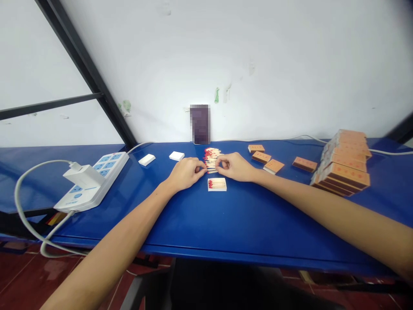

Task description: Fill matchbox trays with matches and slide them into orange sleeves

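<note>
A pile of red-headed matches [211,156] lies on the blue table between my two hands. My left hand [189,173] is closed at the red-head side, its thumb and fingertips pinching matches at the pile's near edge. From the plain-stick side, my right hand [235,166] pinches the same matches with bent fingers. Exactly how many they grip is too small to tell. Just nearer to me sits a white matchbox tray [217,189] with a row of matches inside, heads to the left. Neither hand touches this tray.
Two white trays [147,159] lie at the left, near a white power strip [106,172] with a plugged-in charger and cable. Several orange matchboxes [261,156] lie right, before a stack of matchboxes [346,163]. A dark pixelated rectangle [201,125] stands against the wall.
</note>
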### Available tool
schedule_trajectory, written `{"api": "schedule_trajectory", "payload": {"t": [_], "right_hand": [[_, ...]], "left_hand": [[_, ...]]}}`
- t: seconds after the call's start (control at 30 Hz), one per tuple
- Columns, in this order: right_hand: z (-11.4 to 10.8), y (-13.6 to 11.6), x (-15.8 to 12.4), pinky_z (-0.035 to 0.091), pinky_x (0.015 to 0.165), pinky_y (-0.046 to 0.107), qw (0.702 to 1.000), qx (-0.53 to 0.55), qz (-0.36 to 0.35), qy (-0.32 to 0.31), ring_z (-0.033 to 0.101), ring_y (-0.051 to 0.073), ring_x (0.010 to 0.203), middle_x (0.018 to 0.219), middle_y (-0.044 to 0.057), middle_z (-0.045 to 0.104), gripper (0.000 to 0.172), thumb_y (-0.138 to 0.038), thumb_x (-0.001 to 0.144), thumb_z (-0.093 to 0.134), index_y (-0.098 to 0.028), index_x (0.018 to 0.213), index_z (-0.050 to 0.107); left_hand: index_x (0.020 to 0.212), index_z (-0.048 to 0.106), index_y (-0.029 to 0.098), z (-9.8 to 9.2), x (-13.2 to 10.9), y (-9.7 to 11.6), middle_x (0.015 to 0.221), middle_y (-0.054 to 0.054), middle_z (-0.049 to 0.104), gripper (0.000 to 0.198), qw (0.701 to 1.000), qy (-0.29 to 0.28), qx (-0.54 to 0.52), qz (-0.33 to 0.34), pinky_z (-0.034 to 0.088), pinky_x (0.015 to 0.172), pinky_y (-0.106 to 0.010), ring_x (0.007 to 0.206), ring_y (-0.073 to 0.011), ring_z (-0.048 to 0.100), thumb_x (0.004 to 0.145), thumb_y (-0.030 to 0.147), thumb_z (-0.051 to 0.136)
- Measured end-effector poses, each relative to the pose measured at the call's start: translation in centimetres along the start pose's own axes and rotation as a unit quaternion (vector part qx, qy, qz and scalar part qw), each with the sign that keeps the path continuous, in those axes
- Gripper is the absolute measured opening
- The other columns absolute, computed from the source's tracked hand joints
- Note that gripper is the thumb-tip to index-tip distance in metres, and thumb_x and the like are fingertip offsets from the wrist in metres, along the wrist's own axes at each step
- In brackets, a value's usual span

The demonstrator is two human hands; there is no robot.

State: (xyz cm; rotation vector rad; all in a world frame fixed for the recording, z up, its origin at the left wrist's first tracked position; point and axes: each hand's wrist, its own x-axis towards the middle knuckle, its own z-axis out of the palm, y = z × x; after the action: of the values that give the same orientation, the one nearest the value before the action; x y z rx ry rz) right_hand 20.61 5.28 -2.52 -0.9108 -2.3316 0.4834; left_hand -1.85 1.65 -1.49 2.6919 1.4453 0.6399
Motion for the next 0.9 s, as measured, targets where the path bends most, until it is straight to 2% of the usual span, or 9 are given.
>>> {"api": "schedule_trajectory", "payload": {"t": [0.1, 0.23, 0.53, 0.63, 0.77, 0.9], "right_hand": [[-0.04, -0.03, 0.01, 0.03, 0.057, 0.023, 1.0, -0.006, -0.005, -0.006, 0.043, 0.009, 0.053, 0.057, -0.007, 0.048, 0.001, -0.02, 0.077, 0.058, -0.02, 0.078, 0.059], [-0.01, -0.08, 0.02, 0.029, 0.057, 0.022, 0.999, -0.02, -0.024, -0.017, 0.043, 0.009, 0.053, 0.058, -0.008, 0.047, 0.005, -0.018, 0.076, 0.056, -0.021, 0.077, 0.053], [-0.18, -0.3, -0.14, 0.027, 0.058, 0.023, 0.998, -0.033, -0.036, -0.032, 0.044, 0.01, 0.054, 0.058, -0.008, 0.046, 0.004, -0.02, 0.078, 0.055, -0.021, 0.079, 0.051], [-0.21, -0.38, -0.17, 0.027, 0.058, 0.023, 0.999, -0.028, -0.019, -0.021, 0.044, 0.01, 0.054, 0.058, -0.008, 0.046, 0.004, -0.019, 0.079, 0.054, -0.021, 0.082, 0.054], [-0.14, -0.27, -0.16, 0.027, 0.058, 0.024, 0.999, -0.047, -0.013, -0.015, 0.044, 0.01, 0.053, 0.058, -0.007, 0.049, 0.014, -0.017, 0.08, 0.053, -0.02, 0.09, 0.062], [-0.1, -0.2, -0.13, 0.032, 0.061, 0.024, 0.997, -0.07, -0.022, -0.032, 0.051, 0.012, 0.058, 0.064, -0.003, 0.062, 0.029, -0.015, 0.084, 0.05, -0.02, 0.101, 0.073]], "left_hand": [[0.087, 0.075, 0.02, 0.03, 0.0, 0.01, 0.072, -0.001, 0.064, 0.019, 1.0, 0.001, -0.001, -0.002, 0.038, 0.064, -0.028, 0.063, -0.0143, 0.053, 0.09, 0.027, 0.058], [0.088, 0.074, 0.02, 0.18, 0.0, -0.11, 0.072, -0.001, 0.063, 0.019, 1.0, 0.002, -0.004, -0.003, 0.038, 0.064, -0.028, 0.064, -0.0144, 0.053, 0.09, 0.028, 0.058], [0.087, 0.073, 0.018, 0.13, 0.03, -0.12, 0.07, 0.0, 0.062, 0.017, 1.0, -0.003, -0.025, 0.002, 0.036, 0.063, -0.027, 0.062, -0.0133, 0.052, 0.09, 0.026, 0.058], [0.088, 0.072, 0.018, 0.12, 0.02, -0.1, 0.07, 0.0, 0.062, 0.016, 1.0, -0.004, -0.03, 0.004, 0.036, 0.064, -0.027, 0.062, -0.013, 0.052, 0.089, 0.025, 0.058], [0.087, 0.072, 0.018, 0.15, 0.02, -0.19, 0.07, 0.0, 0.061, 0.016, 0.999, -0.007, -0.037, 0.005, 0.036, 0.062, -0.026, 0.062, -0.0129, 0.052, 0.088, 0.024, 0.058], [0.088, 0.072, 0.018, 0.06, 0.0, -0.16, 0.07, 0.0, 0.061, 0.016, 0.999, -0.008, -0.045, 0.005, 0.036, 0.06, -0.025, 0.062, -0.0127, 0.051, 0.088, 0.022, 0.057]]}}
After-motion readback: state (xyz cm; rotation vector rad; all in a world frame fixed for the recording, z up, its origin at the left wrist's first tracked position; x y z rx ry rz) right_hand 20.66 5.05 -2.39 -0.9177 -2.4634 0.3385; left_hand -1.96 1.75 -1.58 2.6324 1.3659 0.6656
